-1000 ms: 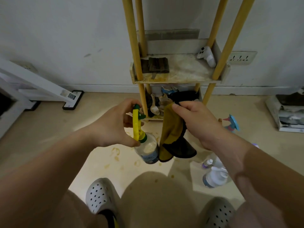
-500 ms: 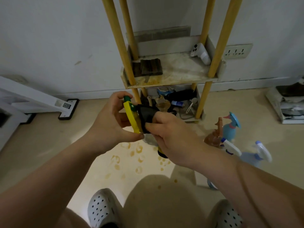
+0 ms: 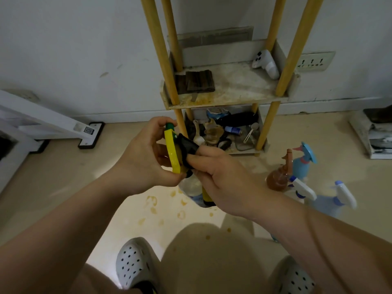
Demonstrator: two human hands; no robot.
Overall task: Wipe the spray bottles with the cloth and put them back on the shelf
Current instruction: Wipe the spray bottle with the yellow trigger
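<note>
While the left hand (image 3: pixel 140 158) grips the spray bottle (image 3: pixel 172 152) by its yellow trigger head, fingers curled over the green nozzle end and thumb tucked under the lower end, the right hand (image 3: pixel 224 181) pinches the cloth (image 3: pixel 187 147) against the right side of that head. Right fingertips are bunched tight on the dark fabric, and no finger is spread. The bottle is in the air in front of the shelf (image 3: pixel 229 101), at about lower-tier height and touching neither tier. Its clear body hangs down below both hands and is partly hidden by the right one. A yellow strip of the cloth dangles beside the body, and I can't tell whether it touches. Middle tier holds a dark folded pad (image 3: pixel 196 81) at the left and a white controller (image 3: pixel 266 63) at the back right. Four bottles stand on the floor right of the shelf, close together: brown bottle (image 3: pixel 277 177), blue bottle (image 3: pixel 303 162), white-trigger bottle (image 3: pixel 301 188) and pale blue bottle (image 3: pixel 331 202). White perforated clogs (image 3: pixel 133 266) are at the bottom edge.
</note>
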